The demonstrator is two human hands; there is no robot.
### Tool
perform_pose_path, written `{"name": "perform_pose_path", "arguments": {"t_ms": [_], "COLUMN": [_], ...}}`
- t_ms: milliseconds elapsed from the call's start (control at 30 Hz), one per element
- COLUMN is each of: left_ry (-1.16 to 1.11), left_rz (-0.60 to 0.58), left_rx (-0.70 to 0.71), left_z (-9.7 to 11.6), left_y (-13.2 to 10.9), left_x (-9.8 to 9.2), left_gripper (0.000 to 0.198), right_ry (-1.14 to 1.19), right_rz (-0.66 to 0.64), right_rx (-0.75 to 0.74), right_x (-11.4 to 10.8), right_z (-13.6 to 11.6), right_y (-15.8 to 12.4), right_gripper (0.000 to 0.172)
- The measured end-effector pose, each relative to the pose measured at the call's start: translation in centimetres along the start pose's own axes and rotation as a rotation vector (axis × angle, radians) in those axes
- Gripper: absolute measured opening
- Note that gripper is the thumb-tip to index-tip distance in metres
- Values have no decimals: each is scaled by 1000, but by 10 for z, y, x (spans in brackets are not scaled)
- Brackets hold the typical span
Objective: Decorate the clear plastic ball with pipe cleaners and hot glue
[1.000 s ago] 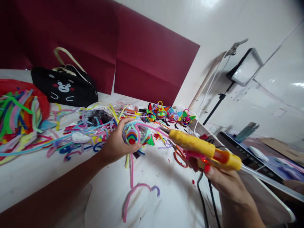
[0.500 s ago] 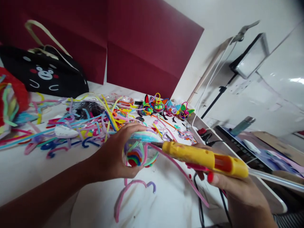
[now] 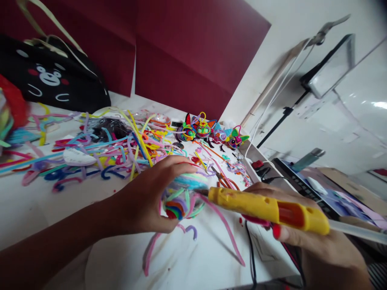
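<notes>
The right hand (image 3: 326, 245) grips a yellow plastic glue gun (image 3: 242, 199), its dark nozzle at the side of a clear round ball decorated with multicoloured fuzzy stems (image 3: 178, 197); whether they touch I cannot tell. The left hand (image 3: 151, 193) clasps that ball above the white worktop (image 3: 121, 262). A long pink fuzzy stem (image 3: 228, 231) slants down beside it. Beyond lie a tangled multicoloured heap of stems (image 3: 111, 159) and four bright, eared ornaments (image 3: 203, 130).

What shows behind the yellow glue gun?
Part of the orange scissors shows beyond the glue gun; the right hand grips it. Anything else directly behind its body is covered.
</notes>
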State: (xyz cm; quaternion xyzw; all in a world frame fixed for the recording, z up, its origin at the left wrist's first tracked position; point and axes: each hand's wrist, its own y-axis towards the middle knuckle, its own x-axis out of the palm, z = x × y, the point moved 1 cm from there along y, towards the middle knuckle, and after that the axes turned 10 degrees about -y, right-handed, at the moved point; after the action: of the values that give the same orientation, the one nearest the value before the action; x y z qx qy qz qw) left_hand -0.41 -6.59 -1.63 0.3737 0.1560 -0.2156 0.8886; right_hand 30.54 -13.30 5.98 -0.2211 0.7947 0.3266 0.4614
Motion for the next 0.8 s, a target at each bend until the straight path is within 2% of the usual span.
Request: {"name": "perform_pose_path", "arguments": {"t_ms": [133,267,367,467,800], "left_ry": [56,107,147,165,172], "left_rz": [-41,-63,-87,-108,-122], "left_rx": [118,184,215,241,264], "left_z": [-1,2,7,7,5], "left_y": [-1,-2,-1,-1,-2], "left_x": [0,1,1,1,2], "left_gripper": [97,89,85,83,81], "right_ry": [66,181,238,213,146], "right_rz": [-103,-119,-139,-162,-224], "right_rx": [28,-17,22,42,-30], "right_x": [-7,-9,-8,-9,-16], "right_z": [-4,-3,0,0,-8], "right_y": [8,14,14,14,20], "right_gripper": [28,26,27,30,33]}}
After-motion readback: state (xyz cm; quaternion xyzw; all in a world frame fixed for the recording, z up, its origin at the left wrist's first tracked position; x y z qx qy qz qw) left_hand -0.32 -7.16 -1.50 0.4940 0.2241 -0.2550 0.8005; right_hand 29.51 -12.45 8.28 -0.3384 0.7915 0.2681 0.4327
